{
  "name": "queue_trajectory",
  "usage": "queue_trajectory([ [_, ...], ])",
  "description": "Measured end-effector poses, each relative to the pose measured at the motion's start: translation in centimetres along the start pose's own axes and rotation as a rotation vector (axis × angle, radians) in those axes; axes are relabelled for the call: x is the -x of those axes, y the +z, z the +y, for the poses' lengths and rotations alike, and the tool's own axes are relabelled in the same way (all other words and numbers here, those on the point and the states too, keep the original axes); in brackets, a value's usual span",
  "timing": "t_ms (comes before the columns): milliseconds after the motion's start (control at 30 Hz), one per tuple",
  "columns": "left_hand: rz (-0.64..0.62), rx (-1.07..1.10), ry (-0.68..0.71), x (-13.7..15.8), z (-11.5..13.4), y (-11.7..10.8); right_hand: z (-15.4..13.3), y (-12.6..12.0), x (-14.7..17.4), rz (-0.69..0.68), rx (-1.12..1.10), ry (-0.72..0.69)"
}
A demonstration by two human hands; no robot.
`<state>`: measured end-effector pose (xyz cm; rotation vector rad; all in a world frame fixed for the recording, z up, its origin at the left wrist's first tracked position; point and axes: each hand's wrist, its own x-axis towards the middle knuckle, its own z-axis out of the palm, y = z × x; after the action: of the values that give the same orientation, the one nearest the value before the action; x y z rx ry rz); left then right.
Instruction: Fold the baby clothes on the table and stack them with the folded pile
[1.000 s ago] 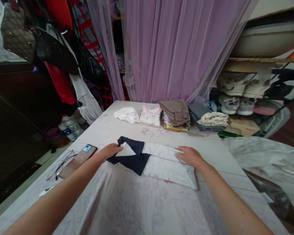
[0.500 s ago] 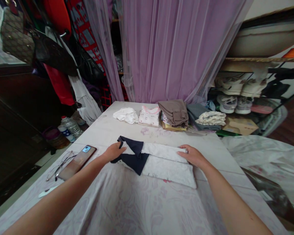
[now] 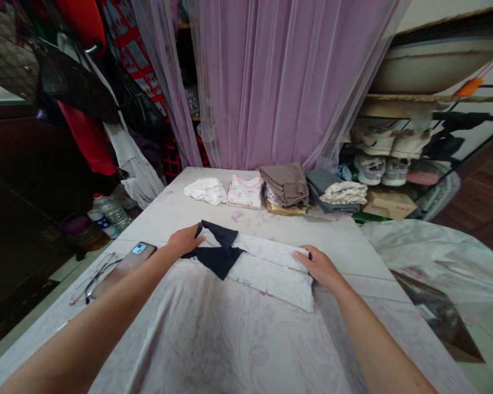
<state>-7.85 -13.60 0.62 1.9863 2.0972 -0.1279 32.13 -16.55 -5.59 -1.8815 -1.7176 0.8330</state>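
A light grey shirt with dark navy sleeves [image 3: 267, 271] lies partly folded on the table, small print showing near its lower edge. My left hand [image 3: 184, 241] pinches its navy end at the left. At the other end, my right hand [image 3: 318, 262] grips the upper corner of the folded strip between thumb and fingers. Beyond the shirt stand a crumpled white cloth [image 3: 205, 190], a folded white top with pink trim [image 3: 245, 192], a stack topped by brown trousers [image 3: 286, 186], and dark grey folded clothes [image 3: 322, 191] bearing a cream scrunched cloth [image 3: 345, 192].
By my left forearm lie a phone [image 3: 137, 257] and eyeglasses [image 3: 92, 279] on the cloth-covered table [image 3: 238, 350]. A purple curtain [image 3: 263, 82] hangs behind. Bags [image 3: 74, 82] and bottles [image 3: 110, 210] are at the left; a shoe rack with sneakers [image 3: 370, 169] is at the right.
The view has shifted slightly, so most things sit a little further left. Both hands keep their hold on the shirt, and its navy end looks slightly raised.
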Motion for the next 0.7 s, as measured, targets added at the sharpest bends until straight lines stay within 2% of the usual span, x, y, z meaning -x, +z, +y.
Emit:
queue_trajectory([
  [67, 0.142, 0.003, -0.033, 1.3, 0.6, 0.3, 0.2, 0.2, 0.0, -0.031, -0.069, 0.008],
  [100, 0.238, 0.015, 0.000, 2.2, 1.2, 0.7, 0.3, 0.2, -0.1, -0.043, -0.110, 0.020],
  [167, 0.375, 0.063, 0.182, 4.3, 3.0, 2.2, 0.1, 0.4, -0.1, -0.044, -0.213, 0.057],
  [200, 0.354, 0.104, 0.310, 5.3, 4.1, 3.2, -0.2, 0.4, -0.1, -0.038, -0.286, 0.079],
  [267, 0.228, 0.171, 0.603, 7.0, 6.6, 5.6, -1.1, 0.4, 0.1, -0.043, -0.475, 0.133],
  [333, 0.204, 0.198, 0.711, 8.0, 9.0, 8.0, -2.3, 0.4, 0.4, -0.064, -0.678, 0.199],
  [400, 0.205, 0.197, 0.695, 8.4, 11.3, 9.6, -3.3, 0.3, 0.8, -0.072, -0.823, 0.256],
  [467, 0.239, 0.205, 0.664, 8.4, 13.4, 10.5, -4.1, 0.3, 1.2, -0.071, -0.875, 0.281],
  [600, 0.302, 0.238, 0.656, 8.3, 17.1, 10.6, -4.4, 0.4, 1.4, -0.046, -0.869, 0.275],
  [700, 0.274, 0.295, 0.602, 8.4, 19.0, 10.5, -4.2, 0.1, 1.2, 0.004, -0.868, 0.242],
])
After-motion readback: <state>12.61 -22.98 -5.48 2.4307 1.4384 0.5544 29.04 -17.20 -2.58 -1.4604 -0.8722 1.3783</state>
